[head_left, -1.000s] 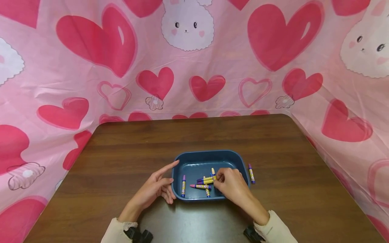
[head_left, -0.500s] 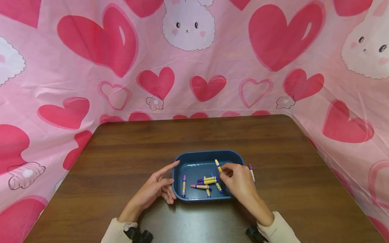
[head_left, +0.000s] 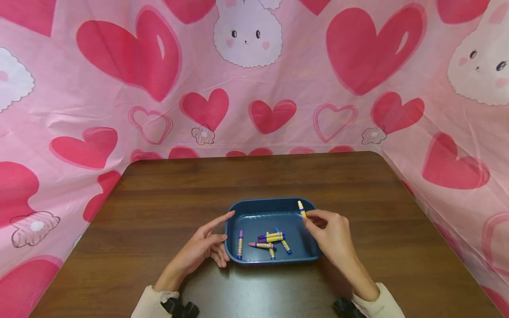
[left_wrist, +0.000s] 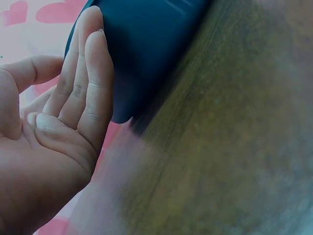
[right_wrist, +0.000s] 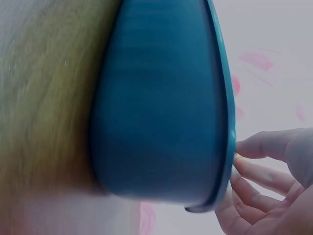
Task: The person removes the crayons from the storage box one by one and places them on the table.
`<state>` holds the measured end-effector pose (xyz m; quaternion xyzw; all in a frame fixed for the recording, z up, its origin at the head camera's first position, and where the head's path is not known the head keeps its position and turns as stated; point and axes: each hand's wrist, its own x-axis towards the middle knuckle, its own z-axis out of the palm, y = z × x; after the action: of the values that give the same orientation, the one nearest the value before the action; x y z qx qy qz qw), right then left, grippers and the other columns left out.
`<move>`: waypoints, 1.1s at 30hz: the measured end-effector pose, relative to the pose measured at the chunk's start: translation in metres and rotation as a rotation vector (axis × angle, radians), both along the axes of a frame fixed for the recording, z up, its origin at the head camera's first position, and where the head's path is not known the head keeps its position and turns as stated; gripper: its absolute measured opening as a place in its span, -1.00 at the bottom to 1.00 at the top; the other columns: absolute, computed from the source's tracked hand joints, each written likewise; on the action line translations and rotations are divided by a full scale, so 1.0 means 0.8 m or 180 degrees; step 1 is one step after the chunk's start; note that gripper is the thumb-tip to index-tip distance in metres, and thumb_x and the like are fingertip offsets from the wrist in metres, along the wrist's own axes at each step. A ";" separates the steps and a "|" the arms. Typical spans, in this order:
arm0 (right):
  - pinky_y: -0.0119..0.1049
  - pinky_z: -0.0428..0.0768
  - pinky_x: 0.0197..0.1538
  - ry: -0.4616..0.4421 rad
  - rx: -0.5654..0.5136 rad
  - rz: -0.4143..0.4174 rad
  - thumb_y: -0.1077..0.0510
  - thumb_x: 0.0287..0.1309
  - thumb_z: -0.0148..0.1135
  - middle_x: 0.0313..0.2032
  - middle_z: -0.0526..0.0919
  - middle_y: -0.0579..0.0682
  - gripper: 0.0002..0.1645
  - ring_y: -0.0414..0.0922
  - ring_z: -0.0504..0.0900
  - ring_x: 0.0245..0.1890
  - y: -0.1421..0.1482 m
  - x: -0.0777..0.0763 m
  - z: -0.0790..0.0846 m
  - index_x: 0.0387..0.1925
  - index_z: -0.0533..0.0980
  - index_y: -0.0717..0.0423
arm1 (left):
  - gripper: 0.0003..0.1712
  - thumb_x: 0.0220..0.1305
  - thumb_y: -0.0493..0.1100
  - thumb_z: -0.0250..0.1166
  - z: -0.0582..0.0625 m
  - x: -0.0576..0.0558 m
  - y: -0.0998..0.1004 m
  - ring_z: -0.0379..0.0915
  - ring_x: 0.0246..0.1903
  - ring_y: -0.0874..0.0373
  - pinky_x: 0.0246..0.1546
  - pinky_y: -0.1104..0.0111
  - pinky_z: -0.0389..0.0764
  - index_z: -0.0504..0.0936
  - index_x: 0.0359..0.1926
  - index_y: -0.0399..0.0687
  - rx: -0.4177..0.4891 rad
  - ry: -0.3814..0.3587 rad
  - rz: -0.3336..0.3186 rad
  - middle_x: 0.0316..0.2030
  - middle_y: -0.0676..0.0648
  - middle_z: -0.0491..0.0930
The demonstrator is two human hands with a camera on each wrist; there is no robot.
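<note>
My right hand (head_left: 334,234) pinches a pale-tipped crayon (head_left: 302,209) between thumb and forefinger, its tip pointing up over the right end of a dark blue tray (head_left: 270,200). Along the tray's left wall lie the extended fingers of my left hand (head_left: 204,243), the forefinger reaching to the rim. The left wrist view shows those fingers (left_wrist: 95,83) flat beside the tray's outer side. Inside, a crossed heap holds several crayons, among them a pink one (head_left: 260,245) and a blue one (head_left: 287,247). A purple crayon (head_left: 240,245) lies apart at the left.
A brown wooden table (head_left: 179,190) carries the tray near its front. Pink cloth (head_left: 270,88) printed with hearts and rabbits hangs behind the table and at both sides. In the right wrist view the tray's outer wall (right_wrist: 161,107) fills the middle.
My right hand has lifted the pale-tipped crayon off the heap and carried it right, to the tray's right end. It now covers the purple crayon outside the tray. The left hand stays put.
</note>
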<state>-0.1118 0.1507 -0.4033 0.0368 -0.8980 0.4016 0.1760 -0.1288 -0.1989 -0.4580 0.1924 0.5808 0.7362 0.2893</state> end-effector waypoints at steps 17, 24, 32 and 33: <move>-0.28 0.72 -0.42 -0.0625 -0.0987 -0.0035 0.14 0.16 0.44 -0.42 0.76 0.15 -0.66 -0.01 0.76 -0.51 0.085 -0.011 -0.001 -0.13 0.68 0.34 | -0.29 0.55 -0.22 -0.01 -0.002 0.002 0.000 0.71 -0.50 0.04 -0.41 0.18 0.74 -0.06 0.59 0.01 0.0036 0.0003 -0.0013 -0.43 -0.17 0.73; -0.25 0.73 -0.39 -0.1002 -0.1045 0.0137 0.20 0.16 0.42 -0.38 0.76 0.16 -0.63 -0.04 0.75 -0.49 0.115 -0.019 -0.016 -0.12 0.64 0.46 | -0.29 0.55 -0.22 0.00 -0.002 0.002 0.001 0.70 -0.51 0.04 -0.42 0.18 0.73 -0.06 0.59 0.00 0.0009 0.0002 0.0021 -0.44 -0.18 0.73; -0.26 0.72 -0.40 -0.1522 -0.0749 0.0454 0.25 0.22 0.34 -0.44 0.74 0.17 -0.70 -0.04 0.72 -0.50 0.128 -0.027 -0.029 -0.18 0.63 0.50 | -0.28 0.55 -0.19 0.01 0.001 0.001 0.001 0.71 -0.50 0.03 -0.41 0.17 0.73 -0.06 0.59 0.00 -0.0083 0.0007 0.0059 -0.43 -0.18 0.73; -0.26 0.72 -0.41 -0.1563 -0.0704 0.0471 0.25 0.22 0.34 -0.46 0.73 0.16 -0.71 -0.05 0.72 -0.51 0.129 -0.027 -0.031 -0.20 0.63 0.49 | -0.28 0.55 -0.19 0.01 0.001 0.001 0.001 0.71 -0.50 0.03 -0.41 0.17 0.73 -0.06 0.59 0.01 -0.0099 0.0008 0.0065 -0.44 -0.18 0.73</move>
<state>-0.1335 0.2535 -0.4280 -0.0156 -0.8594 0.5058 -0.0736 -0.1276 -0.1982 -0.4573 0.1830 0.5945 0.7297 0.2840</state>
